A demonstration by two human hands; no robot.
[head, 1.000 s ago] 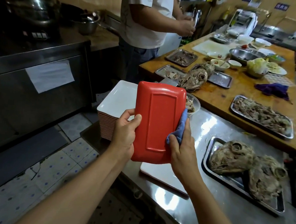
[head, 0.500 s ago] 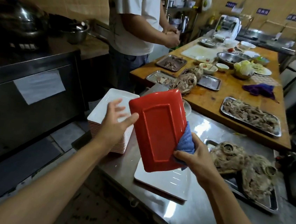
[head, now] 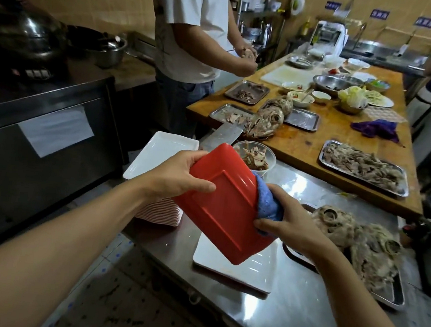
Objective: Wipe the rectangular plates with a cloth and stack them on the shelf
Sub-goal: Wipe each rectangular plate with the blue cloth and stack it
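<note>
I hold a rectangular plate (head: 227, 207) tilted in front of me, its red underside facing the camera. My left hand (head: 181, 174) grips its upper left edge, thumb across the red back. My right hand (head: 286, 221) holds the right edge with a blue cloth (head: 267, 202) bunched between palm and plate. Below it a white rectangular plate (head: 240, 270) lies flat on the steel counter (head: 299, 313). To the left stands a tall stack of plates (head: 162, 155), white face up, partly hidden by my left arm.
A metal tray with cooked animal heads (head: 367, 248) sits on the counter right of my hands. A bowl of meat scraps (head: 253, 155) and a cleaver (head: 221, 137) lie behind the plate. A person (head: 196, 33) stands at the crowded wooden table (head: 318, 137). A dark oven unit (head: 38, 139) is at left.
The plate has tilted and turned clockwise. My left hand let go briefly, then took hold again higher on the upper left edge. My right hand with the cloth slid along the right edge.
</note>
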